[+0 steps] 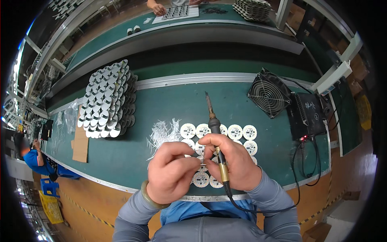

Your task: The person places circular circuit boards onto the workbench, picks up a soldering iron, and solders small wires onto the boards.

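Note:
My right hand (238, 163) is closed round a soldering iron (215, 124), whose tip points away from me and slightly left, clear of the boards. Its thumb and forefinger come together close to the fingertips of my left hand (171, 171). That left hand is pinched on a thin wire-like piece (203, 163); its exact form is too small to tell. Below both hands, round white circuit boards (235, 132) lie in rows on the green bench, partly hidden by my fingers. Left of them is a loose heap of short white wires (164, 135).
A tall stack of white discs with black parts (105, 101) stands at left beside cardboard (80, 145). A fan (269, 93) and a black power box (307, 115) occupy the right; the iron's cable (278, 211) loops there. Across the bench, a co-worker's hand (158, 9) touches a white tray.

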`<action>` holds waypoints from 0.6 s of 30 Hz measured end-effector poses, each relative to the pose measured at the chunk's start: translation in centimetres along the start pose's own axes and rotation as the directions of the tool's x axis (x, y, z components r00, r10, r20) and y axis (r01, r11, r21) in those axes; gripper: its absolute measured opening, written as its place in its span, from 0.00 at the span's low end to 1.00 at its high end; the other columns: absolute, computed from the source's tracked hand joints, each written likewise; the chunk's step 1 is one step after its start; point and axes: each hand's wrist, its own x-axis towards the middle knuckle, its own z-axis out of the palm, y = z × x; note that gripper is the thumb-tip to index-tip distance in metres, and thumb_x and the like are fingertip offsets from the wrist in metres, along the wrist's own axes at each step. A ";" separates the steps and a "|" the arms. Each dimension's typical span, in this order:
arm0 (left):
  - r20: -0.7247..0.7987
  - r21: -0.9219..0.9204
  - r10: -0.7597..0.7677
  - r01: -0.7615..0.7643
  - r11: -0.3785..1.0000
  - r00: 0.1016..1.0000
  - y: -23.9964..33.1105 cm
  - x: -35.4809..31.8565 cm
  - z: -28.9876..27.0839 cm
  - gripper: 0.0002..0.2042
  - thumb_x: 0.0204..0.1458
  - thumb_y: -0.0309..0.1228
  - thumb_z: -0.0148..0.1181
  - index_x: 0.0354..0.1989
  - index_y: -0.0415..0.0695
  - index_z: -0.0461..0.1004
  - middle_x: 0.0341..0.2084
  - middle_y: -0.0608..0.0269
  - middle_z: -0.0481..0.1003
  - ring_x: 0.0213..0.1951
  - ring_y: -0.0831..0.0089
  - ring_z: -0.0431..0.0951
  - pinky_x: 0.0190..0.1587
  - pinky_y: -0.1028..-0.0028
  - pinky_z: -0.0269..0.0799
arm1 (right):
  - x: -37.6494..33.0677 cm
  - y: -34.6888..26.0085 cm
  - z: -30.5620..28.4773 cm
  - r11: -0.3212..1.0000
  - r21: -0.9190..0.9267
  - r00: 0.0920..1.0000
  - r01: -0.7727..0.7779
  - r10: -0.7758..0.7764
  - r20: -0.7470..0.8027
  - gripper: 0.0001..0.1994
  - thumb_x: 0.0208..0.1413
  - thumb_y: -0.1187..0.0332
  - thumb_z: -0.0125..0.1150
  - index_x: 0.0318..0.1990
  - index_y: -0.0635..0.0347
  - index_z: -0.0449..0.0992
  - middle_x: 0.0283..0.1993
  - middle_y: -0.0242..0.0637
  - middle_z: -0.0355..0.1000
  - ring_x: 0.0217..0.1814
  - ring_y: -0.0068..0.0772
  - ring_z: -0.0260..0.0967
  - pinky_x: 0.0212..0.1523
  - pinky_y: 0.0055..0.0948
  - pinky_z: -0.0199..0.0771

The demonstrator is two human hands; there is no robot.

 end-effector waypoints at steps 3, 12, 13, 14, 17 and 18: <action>0.083 0.040 0.007 -0.010 0.999 0.997 -0.6 0.4 0.4 0.14 0.42 0.14 0.69 0.38 0.41 0.82 0.39 0.56 0.75 0.25 0.68 0.74 0.28 0.71 0.72 | 0.0 -0.2 -0.5 0.999 -0.016 0.997 -0.032 0.033 0.070 0.31 0.51 0.84 0.66 0.64 0.56 0.67 0.36 0.37 0.73 0.37 0.37 0.76 0.39 0.34 0.76; 0.218 -0.126 -0.206 0.237 0.963 0.954 -1.8 -0.1 1.8 0.08 0.47 0.14 0.64 0.35 0.39 0.79 0.28 0.59 0.75 0.29 0.64 0.76 0.31 0.68 0.72 | -0.6 0.9 -1.5 0.991 0.016 0.987 -0.134 0.132 0.092 0.28 0.55 0.82 0.68 0.63 0.58 0.68 0.35 0.37 0.77 0.36 0.29 0.78 0.38 0.28 0.77; 0.228 -0.130 -0.217 0.251 0.959 0.949 -2.0 -0.2 1.9 0.06 0.49 0.16 0.64 0.35 0.39 0.78 0.29 0.59 0.75 0.28 0.64 0.75 0.31 0.69 0.71 | -0.7 1.1 -1.6 0.990 0.008 0.988 -0.139 0.138 0.075 0.27 0.55 0.82 0.69 0.62 0.57 0.69 0.34 0.37 0.79 0.35 0.29 0.80 0.37 0.28 0.78; 0.228 -0.132 -0.213 0.247 0.960 0.950 -2.1 -0.1 2.0 0.06 0.49 0.16 0.64 0.35 0.39 0.78 0.29 0.59 0.75 0.28 0.64 0.75 0.31 0.69 0.71 | -0.8 1.3 -1.6 0.991 0.006 0.988 -0.137 0.136 0.073 0.27 0.55 0.82 0.69 0.62 0.57 0.69 0.34 0.37 0.79 0.35 0.29 0.80 0.37 0.28 0.78; 0.240 -0.178 -0.262 0.308 0.935 0.935 -2.2 0.1 2.3 0.04 0.52 0.17 0.65 0.34 0.39 0.78 0.29 0.60 0.75 0.28 0.68 0.74 0.31 0.71 0.70 | -1.0 1.6 -1.7 0.988 0.008 0.987 -0.155 0.154 0.037 0.27 0.56 0.80 0.69 0.62 0.56 0.69 0.35 0.38 0.78 0.37 0.38 0.80 0.39 0.33 0.79; 0.271 -0.198 -0.330 0.388 0.900 0.904 -2.2 0.1 2.3 0.04 0.54 0.17 0.64 0.35 0.38 0.78 0.29 0.59 0.75 0.28 0.68 0.75 0.31 0.71 0.70 | -1.0 1.7 -1.7 0.987 -0.001 0.987 -0.158 0.158 0.027 0.27 0.56 0.79 0.70 0.62 0.55 0.70 0.36 0.38 0.79 0.38 0.38 0.81 0.39 0.34 0.80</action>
